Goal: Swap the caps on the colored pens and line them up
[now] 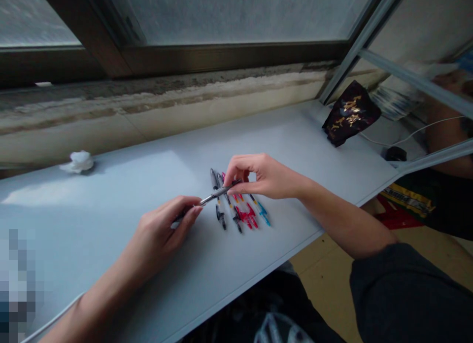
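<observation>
Slim silver-and-black pen (218,194) held level in both hands: left hand (162,234) curled closed around one end, right hand (258,178) pinching the other between thumb and fingers. Directly beneath, a loose cluster of red, blue and black pens (240,216) lies on a pale grey board (111,229). Crumpled white tissue (79,161) sits far left; dark gold-printed foil bag (351,114) far right.

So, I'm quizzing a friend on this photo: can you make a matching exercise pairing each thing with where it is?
Things:
1. silver pen
2. tissue
3. dark bag
4. coloured pens

Places:
A. right end of the board
B. left end of the board
C. held between left hand and right hand
D. lying on the board, below the right hand

Pairs: 1-C, 2-B, 3-A, 4-D
</observation>
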Action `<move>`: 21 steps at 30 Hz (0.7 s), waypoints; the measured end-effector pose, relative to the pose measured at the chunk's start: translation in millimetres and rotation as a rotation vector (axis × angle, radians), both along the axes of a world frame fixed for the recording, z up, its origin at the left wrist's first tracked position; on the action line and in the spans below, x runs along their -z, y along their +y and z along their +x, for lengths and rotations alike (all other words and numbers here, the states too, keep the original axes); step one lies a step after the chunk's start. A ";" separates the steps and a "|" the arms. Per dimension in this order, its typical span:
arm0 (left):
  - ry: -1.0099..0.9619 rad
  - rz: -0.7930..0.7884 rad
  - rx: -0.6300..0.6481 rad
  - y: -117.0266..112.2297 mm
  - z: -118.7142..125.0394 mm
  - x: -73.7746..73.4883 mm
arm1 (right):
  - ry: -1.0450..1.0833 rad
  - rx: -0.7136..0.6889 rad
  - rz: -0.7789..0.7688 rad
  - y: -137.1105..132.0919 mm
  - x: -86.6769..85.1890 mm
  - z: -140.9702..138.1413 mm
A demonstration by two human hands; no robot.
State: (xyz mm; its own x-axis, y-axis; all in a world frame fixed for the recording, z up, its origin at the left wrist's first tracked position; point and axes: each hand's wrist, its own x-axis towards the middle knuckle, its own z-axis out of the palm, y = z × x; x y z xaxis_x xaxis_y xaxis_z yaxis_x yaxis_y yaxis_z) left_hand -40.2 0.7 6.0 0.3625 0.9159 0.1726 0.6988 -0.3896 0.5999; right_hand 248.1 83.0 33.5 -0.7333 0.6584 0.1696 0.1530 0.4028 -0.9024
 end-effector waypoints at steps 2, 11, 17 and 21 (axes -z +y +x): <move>-0.007 0.026 0.023 -0.5 -0.3 0.5 | -0.107 0.058 0.027 -3.2 -3.8 -0.3; -0.031 0.030 0.031 -1.2 -0.3 4.4 | -0.188 -0.015 0.113 -2.9 -5.5 -1.2; -0.020 0.019 0.007 0.7 -1.5 4.4 | -0.208 -0.042 0.089 -1.4 -5.2 -0.3; -0.019 0.018 0.042 0.9 -1.8 6.2 | -0.187 -0.086 0.116 -0.2 -5.3 -0.8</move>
